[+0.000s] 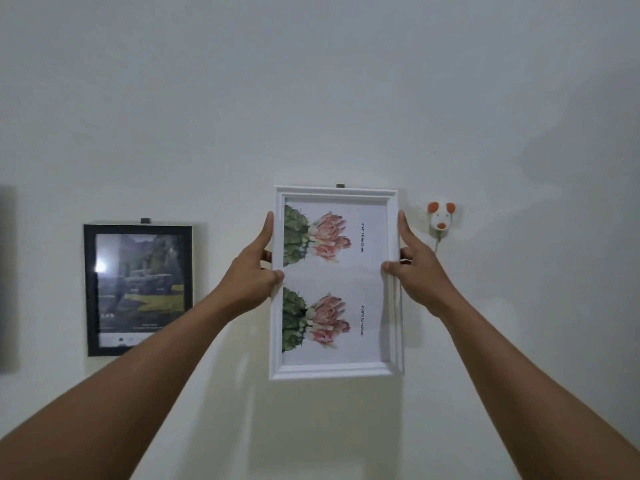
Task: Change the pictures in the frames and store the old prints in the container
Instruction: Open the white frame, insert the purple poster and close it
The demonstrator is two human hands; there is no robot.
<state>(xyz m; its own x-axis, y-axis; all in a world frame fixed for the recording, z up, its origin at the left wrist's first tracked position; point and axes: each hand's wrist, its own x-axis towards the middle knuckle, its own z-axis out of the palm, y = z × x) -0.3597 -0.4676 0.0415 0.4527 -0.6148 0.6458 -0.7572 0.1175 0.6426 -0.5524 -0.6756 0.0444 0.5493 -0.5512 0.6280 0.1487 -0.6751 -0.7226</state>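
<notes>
Both hands grip the upright white moulded picture frame (335, 370) against the white wall (311, 81): left hand (254, 271) pinching its left edge, right hand (414, 268) its right. Inside, a doubled flower print (322, 271). To its left hangs a black-framed landscape picture (138, 289); at right, a small dog-face wall hook (440, 216).

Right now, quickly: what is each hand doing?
Left hand: grips the left edge of the white frame.
Right hand: grips the right edge of the white frame.
</notes>
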